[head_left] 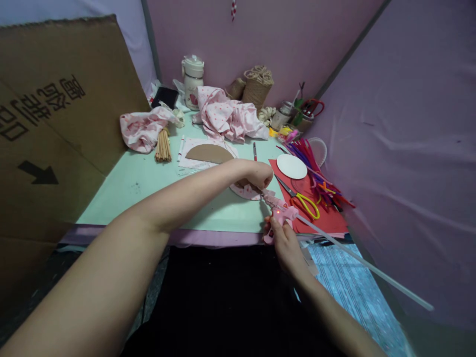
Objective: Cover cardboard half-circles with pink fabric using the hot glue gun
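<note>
Pink glue gun [282, 212] is over the front edge of the counter [219, 214], right hand [285, 242] fingers wrapped round its handle, likely light, stiff, hot-tipped, so grip handle only; left hand [259, 173] at fabric-edged cardboard [248, 193], can't tell if fingers pinch.

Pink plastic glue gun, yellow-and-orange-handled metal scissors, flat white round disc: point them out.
Pink plastic glue gun [284, 213]: head view, on its body.
Yellow-and-orange-handled metal scissors [293, 195]: head view, where blades meet handles.
Flat white round disc [292, 166]: head view, middle of its face.
</note>
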Available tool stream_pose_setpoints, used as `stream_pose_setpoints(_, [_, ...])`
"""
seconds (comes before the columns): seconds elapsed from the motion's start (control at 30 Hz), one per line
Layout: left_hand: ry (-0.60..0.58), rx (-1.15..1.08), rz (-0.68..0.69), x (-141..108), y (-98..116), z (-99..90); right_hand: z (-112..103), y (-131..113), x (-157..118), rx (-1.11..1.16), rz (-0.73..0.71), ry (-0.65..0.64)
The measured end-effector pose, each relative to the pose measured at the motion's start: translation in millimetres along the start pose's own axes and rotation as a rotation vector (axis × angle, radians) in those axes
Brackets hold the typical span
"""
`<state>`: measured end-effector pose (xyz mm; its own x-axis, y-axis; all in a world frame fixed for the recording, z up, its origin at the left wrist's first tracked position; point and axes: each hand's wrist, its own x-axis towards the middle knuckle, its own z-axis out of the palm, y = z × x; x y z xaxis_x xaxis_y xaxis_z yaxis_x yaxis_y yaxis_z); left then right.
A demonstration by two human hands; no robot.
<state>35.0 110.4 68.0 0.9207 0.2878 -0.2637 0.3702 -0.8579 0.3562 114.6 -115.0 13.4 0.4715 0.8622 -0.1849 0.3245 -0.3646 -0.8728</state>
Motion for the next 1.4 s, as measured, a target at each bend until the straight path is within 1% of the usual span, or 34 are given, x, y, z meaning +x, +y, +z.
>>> stream_pose_setpoints(0.23, [-0.012, -0.070, 0.004, 0, -2, -1.0, 2, -7, 2, 0.063, -0.007, 0.001])
stream_pose_setpoints(0.43, [-0.007, -0.075, 0.000, 3, -1, 0.2, 2, -4, 5, -0.019, -0.015, 0.031])
stream_pose_setpoints(0.53, [-0.007, -0.054, 0.006, 0, 0, -0.4, 2, -3, 6, -0.045, -0.039, 0.047])
stream_pose_setpoints(0.67, [-0.015, -0.107, -0.021, -5, 4, -2.7, 3, -2, 7, -0.082, -0.054, 0.051])
stream_pose_setpoints(0.87, [0.002, -0.094, -0.019, -8, 6, -4.7, 3, 0, 9, -0.093, -0.054, 0.032])
stream_pose_setpoints(1.07, [-0.020, -0.141, -0.031, -10, 8, -5.0, 2, -5, 8, -0.016, -0.046, -0.006])
stream_pose_setpoints(1.2, [-0.008, -0.071, -0.010, -5, 3, -2.9, 2, -7, 7, -0.020, -0.067, -0.002])
stream_pose_setpoints(1.27, [-0.005, -0.037, -0.011, -6, 1, -5.1, 2, -6, 7, -0.022, -0.074, 0.004])
stream_pose_setpoints(1.3, [0.006, -0.025, -0.022, -8, 3, -7.1, 2, -5, 7, -0.023, -0.080, 0.001])
stream_pose_setpoints(1.33, [0.043, -0.009, -0.039, -12, 9, -9.2, 2, -3, 7, -0.027, -0.088, 0.001])
stream_pose_setpoints(1.37, [0.115, 0.013, -0.057, -18, 18, -10.8, 2, -2, 8, -0.038, -0.100, 0.004])
stream_pose_setpoints(1.4, [0.216, 0.045, -0.076, -26, 31, -11.1, 2, -2, 8, -0.062, -0.116, 0.010])
